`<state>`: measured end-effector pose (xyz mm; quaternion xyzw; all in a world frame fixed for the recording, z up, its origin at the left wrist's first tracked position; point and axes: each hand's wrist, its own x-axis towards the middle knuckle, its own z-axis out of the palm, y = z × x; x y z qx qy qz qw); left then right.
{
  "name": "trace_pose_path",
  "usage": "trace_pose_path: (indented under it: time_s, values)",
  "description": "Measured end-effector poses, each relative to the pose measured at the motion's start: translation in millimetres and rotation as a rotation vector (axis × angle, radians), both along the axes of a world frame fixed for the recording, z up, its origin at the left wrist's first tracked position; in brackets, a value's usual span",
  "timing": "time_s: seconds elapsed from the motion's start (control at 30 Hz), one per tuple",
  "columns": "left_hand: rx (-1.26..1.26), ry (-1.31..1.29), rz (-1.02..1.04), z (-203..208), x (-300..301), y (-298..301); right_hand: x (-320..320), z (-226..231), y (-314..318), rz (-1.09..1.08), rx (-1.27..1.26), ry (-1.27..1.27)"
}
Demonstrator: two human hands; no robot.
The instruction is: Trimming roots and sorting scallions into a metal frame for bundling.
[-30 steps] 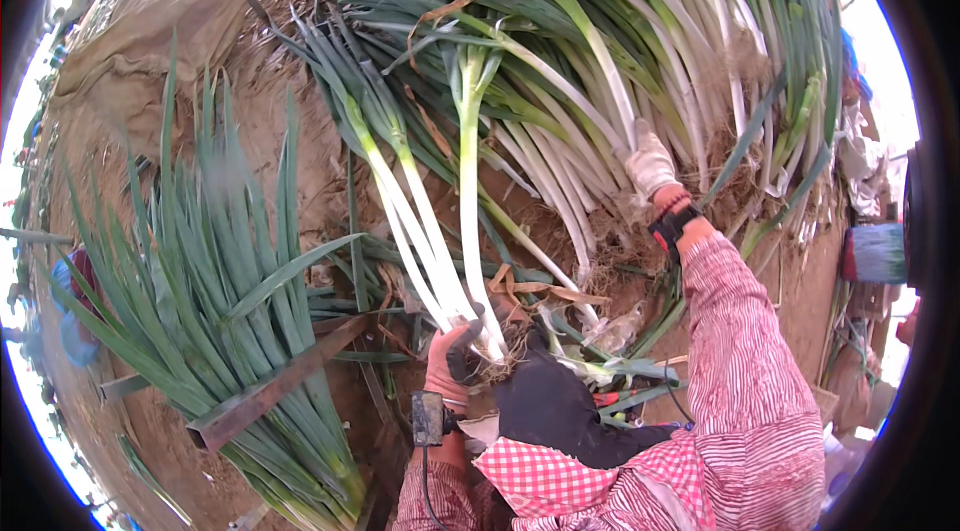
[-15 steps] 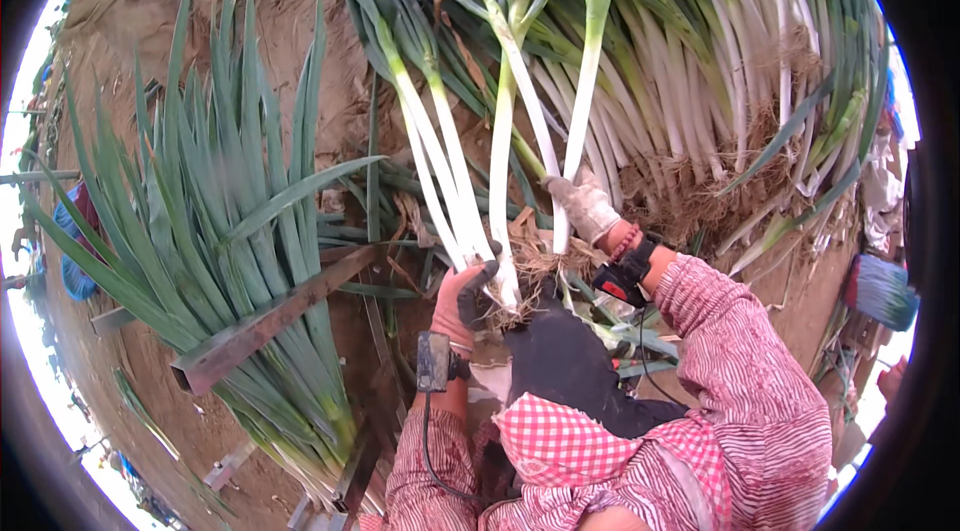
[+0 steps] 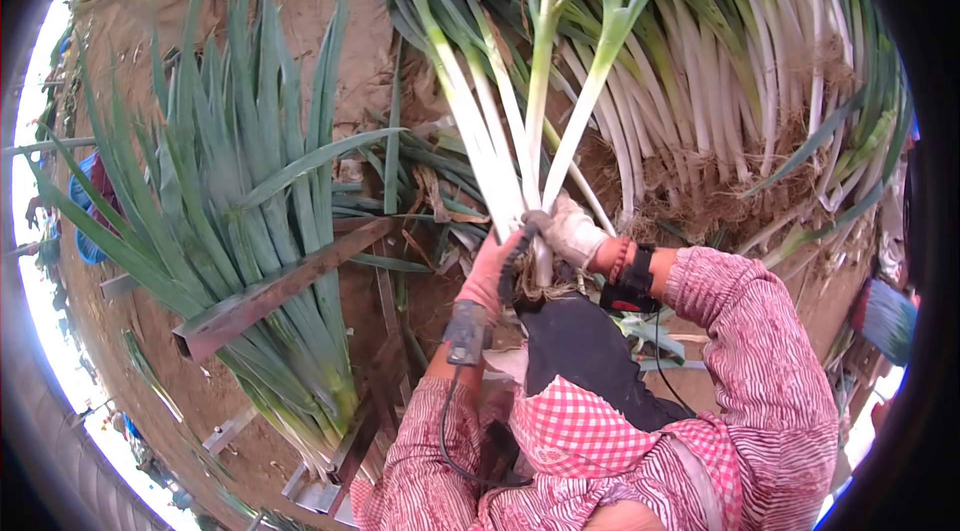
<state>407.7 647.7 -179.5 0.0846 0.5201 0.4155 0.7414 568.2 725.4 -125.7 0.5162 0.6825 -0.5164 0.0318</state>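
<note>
My left hand [image 3: 492, 276], in a pinkish glove with dark fingertips, closes around the white lower stalks of a few long green onions [image 3: 478, 131]. From the other side my right hand [image 3: 572, 233], in a pale glove, grips the same bunch just above the roots. The stalks meet between my hands and fan out upward, their leaves pointing away from me. Their root ends hang over the dark cloth [image 3: 575, 351] on my lap. Part of the stalks is hidden behind my fingers.
A metal rack [image 3: 285, 286] at the left holds a thick bundle of green onions [image 3: 265, 171], leaves upward. A large heap of green onions [image 3: 700, 81] lies on the ground at the far right, roots toward me. Loose leaves [image 3: 440, 171] litter the soil between.
My hands have come closer together, drawing the spread stalks into one bunch at the base. My right hand has moved down toward the roots; the left has shifted right.
</note>
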Motion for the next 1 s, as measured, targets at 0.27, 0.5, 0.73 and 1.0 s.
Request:
trace_pose_path:
  time_s: [0.27,0.5,0.73,1.0]
  values:
    - [-0.062,0.005,0.099,-2,2,1,8,-4,4,-0.088,-0.116,0.109]
    - [0.165,0.12,-0.011,-6,5,1,7,-20,8,-0.094,-0.19,0.115]
    - [0.02,0.216,-0.035,38,12,26,-11,10,51,0.019,-0.346,0.127]
    - [0.084,0.224,-0.005,50,0,9,-7,20,78,-0.684,-0.603,0.63]
